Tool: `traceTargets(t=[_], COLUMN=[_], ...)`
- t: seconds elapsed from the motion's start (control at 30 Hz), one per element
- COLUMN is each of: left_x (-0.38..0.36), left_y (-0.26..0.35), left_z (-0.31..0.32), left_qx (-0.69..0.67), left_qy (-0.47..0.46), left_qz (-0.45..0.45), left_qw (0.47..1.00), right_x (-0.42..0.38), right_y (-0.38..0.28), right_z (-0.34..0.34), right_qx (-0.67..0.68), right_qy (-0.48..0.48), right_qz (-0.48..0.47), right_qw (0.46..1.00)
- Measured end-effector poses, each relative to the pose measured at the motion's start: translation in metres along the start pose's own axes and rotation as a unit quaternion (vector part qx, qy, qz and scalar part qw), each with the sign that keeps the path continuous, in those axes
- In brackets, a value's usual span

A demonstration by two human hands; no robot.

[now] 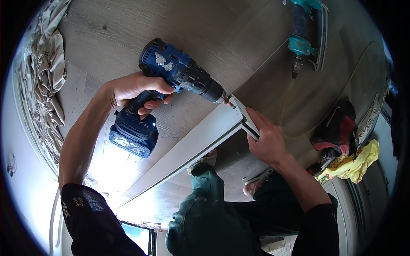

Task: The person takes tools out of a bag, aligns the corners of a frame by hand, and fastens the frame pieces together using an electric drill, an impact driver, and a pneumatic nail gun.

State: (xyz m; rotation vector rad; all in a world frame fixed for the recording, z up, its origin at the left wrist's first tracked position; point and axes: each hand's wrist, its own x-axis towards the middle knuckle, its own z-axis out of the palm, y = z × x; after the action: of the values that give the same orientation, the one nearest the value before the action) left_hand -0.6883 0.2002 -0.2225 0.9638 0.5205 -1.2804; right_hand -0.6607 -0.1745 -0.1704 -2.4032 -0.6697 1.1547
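Note:
A blue cordless drill (171, 70) is gripped by my left hand (143, 91), whose fingers wrap round its handle above the battery. Its bit, with an orange part near the tip, meets the near corner of a long white panel (192, 136). That panel runs from the centre down to the lower left, with a dark groove along its edge. My right hand (269, 138) holds the panel's short end piece, just right of the drill bit.
A teal air tool (302, 42) with a hose lies on the wooden floor (106, 30) at the top right. Crumpled cloth (51, 77) lines the left side. At the right are a red and black bag (335, 128) and a yellow plastic bag (358, 162).

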Motion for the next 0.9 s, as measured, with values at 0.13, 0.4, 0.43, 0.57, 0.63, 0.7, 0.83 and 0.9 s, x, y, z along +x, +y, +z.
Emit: traceTargets(t=[0.13, 0.4, 0.43, 0.57, 0.63, 0.7, 0.83, 0.9], left_x=[0.0017, 0.0044, 0.0050, 0.0054, 0.0056, 0.0063, 0.0057, 0.0057], left_y=[-0.0001, -0.0010, -0.0008, -0.0001, 0.0007, 0.0012, 0.0002, 0.0014], left_z=[0.0001, 0.0020, 0.0017, 0.0024, 0.0031, 0.0028, 0.0032, 0.0028], left_qx=[0.006, 0.002, 0.002, -0.002, -0.008, -0.009, -0.012, -0.009], left_qy=[-0.012, -0.013, -0.014, -0.014, -0.012, -0.012, -0.010, -0.009], left_qz=[0.006, 0.001, 0.001, 0.002, 0.002, 0.003, 0.001, -0.005], left_qw=[1.000, 1.000, 1.000, 1.000, 1.000, 1.000, 1.000, 1.000], right_x=[-0.0005, -0.0005, -0.0004, 0.0002, 0.0012, 0.0015, 0.0005, 0.0012], right_y=[0.0009, -0.0001, 0.0001, 0.0005, 0.0001, -0.0003, -0.0014, -0.0021], right_z=[0.0002, -0.0014, -0.0012, -0.0003, -0.0007, -0.0013, -0.0009, -0.0016], right_qx=[-0.002, -0.003, -0.002, -0.004, -0.003, -0.001, 0.005, 0.005], right_qy=[0.004, -0.006, -0.007, 0.001, -0.002, -0.008, -0.001, -0.006], right_qz=[-0.007, -0.004, -0.005, -0.012, -0.011, -0.005, -0.013, -0.009], right_qw=[1.000, 1.000, 1.000, 1.000, 1.000, 1.000, 1.000, 1.000])
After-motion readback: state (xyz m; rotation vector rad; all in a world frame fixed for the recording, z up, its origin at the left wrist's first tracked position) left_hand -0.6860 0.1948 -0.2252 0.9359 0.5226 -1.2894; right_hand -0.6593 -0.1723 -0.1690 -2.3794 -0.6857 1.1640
